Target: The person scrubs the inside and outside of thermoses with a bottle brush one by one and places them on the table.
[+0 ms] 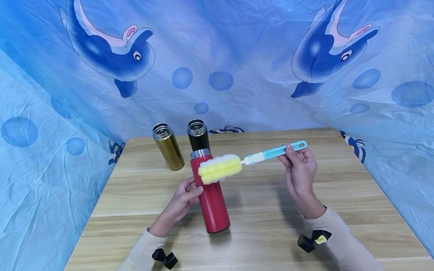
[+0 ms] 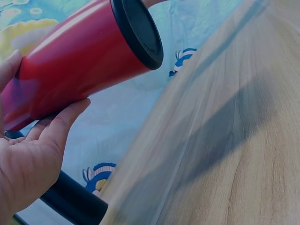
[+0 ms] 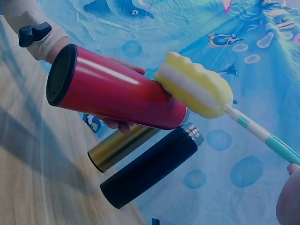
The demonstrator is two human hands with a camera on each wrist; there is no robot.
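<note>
My left hand (image 1: 184,197) grips a red thermos bottle (image 1: 214,209) round its middle, lifted over the table and tilted, its steel neck without a lid. In the left wrist view the bottle's black base (image 2: 138,33) faces the camera. My right hand (image 1: 301,169) pinches the turquoise handle (image 1: 275,151) of a bottle brush near its looped end. The brush's yellow and white sponge head (image 1: 220,169) lies across the upper side of the red bottle in the head view, below the neck. In the right wrist view the sponge (image 3: 194,86) overlaps the bottle's side near the neck end.
A gold bottle (image 1: 169,148) and a black bottle (image 1: 199,139), both lidless, stand upright on the wooden table (image 1: 271,226) behind the red one. A blue dolphin-print sheet (image 1: 251,45) hangs behind and beside the table.
</note>
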